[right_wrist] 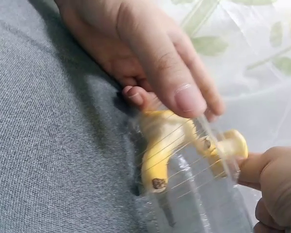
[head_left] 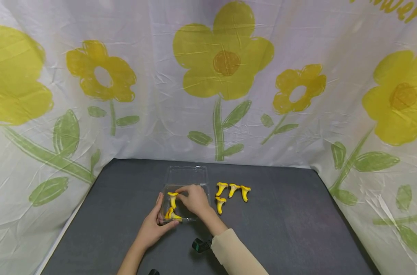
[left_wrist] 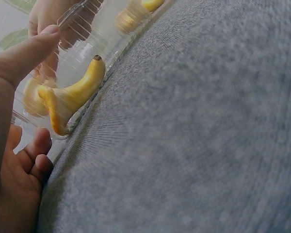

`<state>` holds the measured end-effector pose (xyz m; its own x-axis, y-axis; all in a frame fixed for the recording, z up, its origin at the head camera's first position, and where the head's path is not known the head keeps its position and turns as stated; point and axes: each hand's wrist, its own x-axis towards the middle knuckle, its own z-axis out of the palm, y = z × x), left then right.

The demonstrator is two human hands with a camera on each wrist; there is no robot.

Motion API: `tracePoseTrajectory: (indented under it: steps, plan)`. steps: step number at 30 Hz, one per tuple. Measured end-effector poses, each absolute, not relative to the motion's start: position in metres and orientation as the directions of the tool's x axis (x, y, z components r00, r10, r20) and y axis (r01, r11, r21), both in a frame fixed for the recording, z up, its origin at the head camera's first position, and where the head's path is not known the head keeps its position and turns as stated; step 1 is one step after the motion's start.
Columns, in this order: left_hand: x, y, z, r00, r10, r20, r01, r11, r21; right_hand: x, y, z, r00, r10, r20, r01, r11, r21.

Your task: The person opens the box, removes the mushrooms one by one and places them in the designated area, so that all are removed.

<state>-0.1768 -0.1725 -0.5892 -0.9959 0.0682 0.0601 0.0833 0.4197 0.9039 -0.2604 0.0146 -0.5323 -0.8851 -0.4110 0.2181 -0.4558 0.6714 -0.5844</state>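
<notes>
A clear plastic clamshell box point(head_left: 191, 217) lies on the table with its lid point(head_left: 187, 175) folded back. My left hand point(head_left: 150, 229) grips the box's near left corner, thumb on the front wall and fingers along the left side. Inside the box, my right hand point(head_left: 195, 199) pinches a yellow chanterelle mushroom point(head_left: 173, 200) by its cap end; the right wrist view partly hides these fingertips behind the mushroom. Near the front wall sit other chanterelles point(head_left: 175, 216), one of them point(left_wrist: 80, 92) seen through the plastic in the left wrist view.
Right of the box, several more chanterelles point(head_left: 234, 190) lie on the dark grey table point(head_left: 280, 229). Flower-printed white curtain point(head_left: 153, 126) encloses the table's back and sides. A small black device point(head_left: 200, 245) is at my right wrist, close to the beige sleeve point(head_left: 236, 252).
</notes>
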Motion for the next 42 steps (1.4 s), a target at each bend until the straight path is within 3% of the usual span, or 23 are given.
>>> tracePoseTrajectory:
  steps: [14, 20, 42]
  plan:
    - [-0.178, -0.172, -0.590, -0.997, 0.058, 0.059, 0.078, 0.434, 0.898, -0.249, 0.039, -0.520, -0.864, -0.412, 0.290, -0.499, 0.621, -0.605]
    - [-0.177, -0.173, -0.590, -0.995, 0.061, 0.074, 0.093, 0.421, 0.902, -0.244, 0.057, -0.519, -0.871, -0.382, 0.309, -0.485, 0.569, -0.664]
    - [-0.177, -0.171, -0.590, -0.994, 0.068, 0.081, 0.102, 0.417, 0.903, -0.221, 0.141, -0.523, -0.877, -0.139, 0.460, -0.442, 0.611, -0.657]
